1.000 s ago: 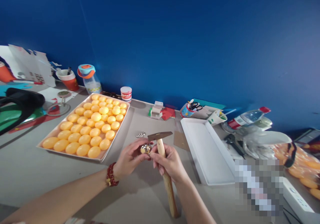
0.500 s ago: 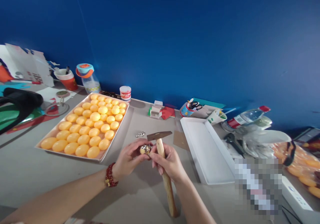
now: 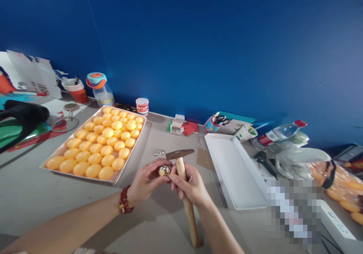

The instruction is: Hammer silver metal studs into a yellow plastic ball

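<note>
My left hand (image 3: 145, 181) is closed round a small shiny gold ball (image 3: 164, 170), held just above the grey table (image 3: 34, 193). My right hand (image 3: 190, 186) grips the wooden handle of a hammer (image 3: 187, 204) just below its dark metal head, and its fingertips also touch the gold ball. The hammer's head points up and left, and its handle runs down toward me. A red bead bracelet (image 3: 124, 200) circles my left wrist. A few small silver beads (image 3: 159, 153) lie on the table just beyond my hands.
A tray (image 3: 133, 150) full of yellow balls stands at the left. An empty white tray (image 3: 235, 170) lies right of my hands. Cups, a jar (image 3: 142, 106), a scissors cup (image 3: 213, 124), a lying water bottle (image 3: 279, 133) and bagged orange balls (image 3: 346, 187) line the blue wall.
Both hands and the hammer have shifted very slightly left and down. The grips look the same.
</note>
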Demonstrator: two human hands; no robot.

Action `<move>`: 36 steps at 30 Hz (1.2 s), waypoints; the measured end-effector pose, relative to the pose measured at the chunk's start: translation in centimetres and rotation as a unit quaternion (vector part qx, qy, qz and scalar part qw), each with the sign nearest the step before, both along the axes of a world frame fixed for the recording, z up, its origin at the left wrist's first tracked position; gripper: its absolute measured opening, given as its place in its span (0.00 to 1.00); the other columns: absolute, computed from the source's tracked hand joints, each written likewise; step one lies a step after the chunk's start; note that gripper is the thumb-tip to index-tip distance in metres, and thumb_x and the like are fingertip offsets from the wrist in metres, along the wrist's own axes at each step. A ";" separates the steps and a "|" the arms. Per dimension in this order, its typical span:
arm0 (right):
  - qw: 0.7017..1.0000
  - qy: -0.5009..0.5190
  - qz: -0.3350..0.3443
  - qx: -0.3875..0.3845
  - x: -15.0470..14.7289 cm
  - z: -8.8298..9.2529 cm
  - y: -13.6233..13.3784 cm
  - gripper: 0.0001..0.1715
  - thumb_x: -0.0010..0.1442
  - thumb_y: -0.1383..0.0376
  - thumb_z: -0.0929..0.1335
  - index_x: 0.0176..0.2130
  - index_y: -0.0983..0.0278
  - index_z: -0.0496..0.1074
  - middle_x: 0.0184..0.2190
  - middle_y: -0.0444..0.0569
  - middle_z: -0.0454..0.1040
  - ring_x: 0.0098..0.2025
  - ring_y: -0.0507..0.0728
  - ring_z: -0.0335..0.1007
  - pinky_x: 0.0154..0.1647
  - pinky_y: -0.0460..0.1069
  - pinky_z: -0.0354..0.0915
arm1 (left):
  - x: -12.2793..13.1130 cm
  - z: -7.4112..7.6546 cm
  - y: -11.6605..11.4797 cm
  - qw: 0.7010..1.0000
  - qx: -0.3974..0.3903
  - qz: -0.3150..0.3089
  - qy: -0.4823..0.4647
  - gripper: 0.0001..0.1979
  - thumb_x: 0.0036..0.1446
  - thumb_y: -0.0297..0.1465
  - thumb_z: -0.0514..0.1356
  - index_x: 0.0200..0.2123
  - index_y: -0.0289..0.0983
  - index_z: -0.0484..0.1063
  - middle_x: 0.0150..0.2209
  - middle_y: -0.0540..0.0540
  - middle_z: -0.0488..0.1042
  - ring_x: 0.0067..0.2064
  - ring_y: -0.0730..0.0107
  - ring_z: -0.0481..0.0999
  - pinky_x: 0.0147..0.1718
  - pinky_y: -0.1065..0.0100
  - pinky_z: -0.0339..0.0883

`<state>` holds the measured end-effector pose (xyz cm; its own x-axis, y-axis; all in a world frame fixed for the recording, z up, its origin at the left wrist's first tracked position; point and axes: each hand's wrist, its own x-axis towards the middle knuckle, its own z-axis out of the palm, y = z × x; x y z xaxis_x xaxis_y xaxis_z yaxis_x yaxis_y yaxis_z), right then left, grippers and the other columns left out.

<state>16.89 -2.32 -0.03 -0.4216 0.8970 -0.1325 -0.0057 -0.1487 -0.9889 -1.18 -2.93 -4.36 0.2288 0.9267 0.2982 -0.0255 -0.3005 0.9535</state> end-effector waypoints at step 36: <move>0.999 -0.047 0.006 0.018 0.1 0.4 0.1 0.17 0.58 0.53 0.69 0.32 0.64 0.64 0.19 0.40 0.70 0.13 0.45 0.57 0.14 0.41 0.53 | -0.1 0.4 -0.3 0.999 0.011 0.005 0.037 0.18 0.58 0.31 0.62 0.52 0.40 0.69 0.50 0.39 0.73 0.48 0.59 0.76 0.41 0.66 0.75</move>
<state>17.00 -2.24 0.35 -0.4191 0.8972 -0.1395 0.0895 -0.1121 -0.9897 -1.31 -3.20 -3.96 0.2417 0.9223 0.3016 0.0470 -0.3216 0.9457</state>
